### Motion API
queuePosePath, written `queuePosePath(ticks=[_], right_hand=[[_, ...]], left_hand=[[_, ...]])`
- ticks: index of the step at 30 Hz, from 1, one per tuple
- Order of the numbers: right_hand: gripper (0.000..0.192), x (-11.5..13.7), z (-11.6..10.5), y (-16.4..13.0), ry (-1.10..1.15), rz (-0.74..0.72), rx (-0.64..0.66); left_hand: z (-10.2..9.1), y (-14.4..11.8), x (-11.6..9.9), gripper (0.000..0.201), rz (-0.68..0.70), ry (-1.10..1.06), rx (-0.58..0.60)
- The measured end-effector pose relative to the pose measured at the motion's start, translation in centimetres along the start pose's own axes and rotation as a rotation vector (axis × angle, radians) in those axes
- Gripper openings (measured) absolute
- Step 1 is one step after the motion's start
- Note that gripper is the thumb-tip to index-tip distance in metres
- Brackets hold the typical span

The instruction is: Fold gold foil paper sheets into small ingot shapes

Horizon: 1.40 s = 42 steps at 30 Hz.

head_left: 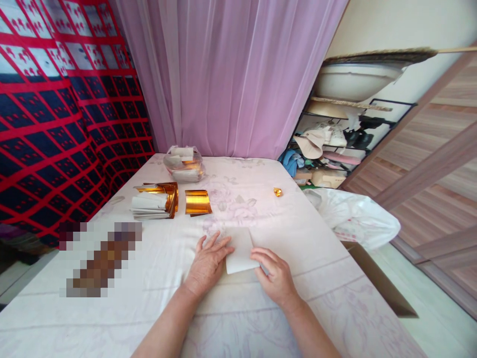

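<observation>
A small white sheet of paper (241, 247) lies flat on the white cloth-covered table (156, 298). My left hand (207, 262) rests palm down with its fingers spread over the sheet's left edge. My right hand (275, 274) touches the sheet's lower right corner with its fingertips. Further back lie a curled piece of gold foil (198, 202) and a stack of white and gold sheets (154, 201). A small folded gold piece (278, 192) sits apart on the right.
A clear bowl (184, 164) holding folded pieces stands at the back by the pink curtain (223, 74). A white plastic bag (357, 216) hangs off the table's right edge. Cluttered shelves (335, 144) stand at the right. A blurred patch (100, 258) covers the left.
</observation>
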State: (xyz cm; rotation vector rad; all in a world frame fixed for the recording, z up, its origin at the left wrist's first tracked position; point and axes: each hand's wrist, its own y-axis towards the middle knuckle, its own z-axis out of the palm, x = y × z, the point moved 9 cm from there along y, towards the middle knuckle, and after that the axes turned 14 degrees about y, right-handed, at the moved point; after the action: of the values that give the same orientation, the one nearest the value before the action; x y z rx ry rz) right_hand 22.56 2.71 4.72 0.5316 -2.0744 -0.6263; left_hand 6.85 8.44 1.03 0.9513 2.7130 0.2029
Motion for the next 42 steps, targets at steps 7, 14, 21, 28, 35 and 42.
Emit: queuePosePath(ticks=[7,14,21,28,35,42], right_hand=[[0.026,-0.8,0.8,-0.4,-0.103,0.008,0.112],[0.024,-3.3,1.4,-0.1,-0.180,0.250,0.184],[0.019,-3.9,2.6,1.6,-0.370,0.304,0.270],[0.005,-3.9,2.5,1.8,-0.344,0.306,0.178],[0.033,-5.4,2.7,1.7,-0.356,0.352,0.180],[0.019,-6.1,2.7,1.8,-0.202,0.329,0.078]], left_hand=[[0.0,-0.1,-0.2,0.043,-0.015,-0.059,0.016],[-1.0,-0.3,0.0,0.047,-0.040,-0.100,-0.079],[-1.1,-0.4,0.2,0.050,-0.072,-0.148,-0.122],[-1.4,-0.3,0.5,0.027,-0.103,0.023,-0.164],[-0.4,-0.2,0.3,0.034,-0.093,0.065,-0.082],[-0.4,-0.1,0.5,0.042,-0.096,0.032,-0.088]])
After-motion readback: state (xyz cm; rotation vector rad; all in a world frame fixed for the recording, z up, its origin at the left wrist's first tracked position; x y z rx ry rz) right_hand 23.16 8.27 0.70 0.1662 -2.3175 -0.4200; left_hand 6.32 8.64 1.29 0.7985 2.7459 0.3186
